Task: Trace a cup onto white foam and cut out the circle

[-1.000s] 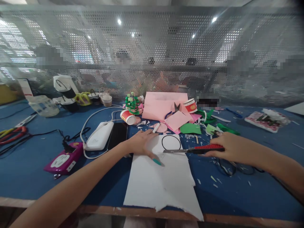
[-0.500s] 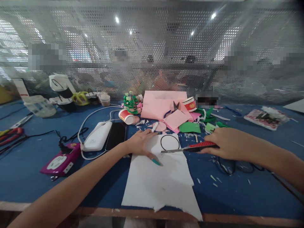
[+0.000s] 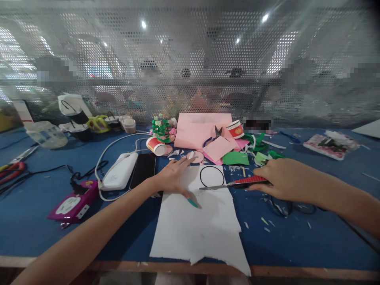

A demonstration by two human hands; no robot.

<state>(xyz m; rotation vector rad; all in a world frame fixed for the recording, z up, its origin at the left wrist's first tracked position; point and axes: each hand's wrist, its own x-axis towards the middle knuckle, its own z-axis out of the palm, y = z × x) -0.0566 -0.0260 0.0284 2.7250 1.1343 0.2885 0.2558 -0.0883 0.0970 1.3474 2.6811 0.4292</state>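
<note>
A white sheet of paper lies on the blue table, with a black circle drawn near its far end. My left hand lies flat on the sheet's left side, fingers spread, just left of the circle. My right hand is closed round the red handle of a utility knife. The knife's blade points left, and its tip lies at the circle's near edge.
Pink paper, green scraps, paper cups and small scissors crowd the far middle. A white power bank, black phone and purple power strip lie left. Black cable loops sit under my right wrist. A perforated screen stands behind.
My right hand has lifted the knife slightly and shifted it a little left toward the circle. My left hand stays on the paper.
</note>
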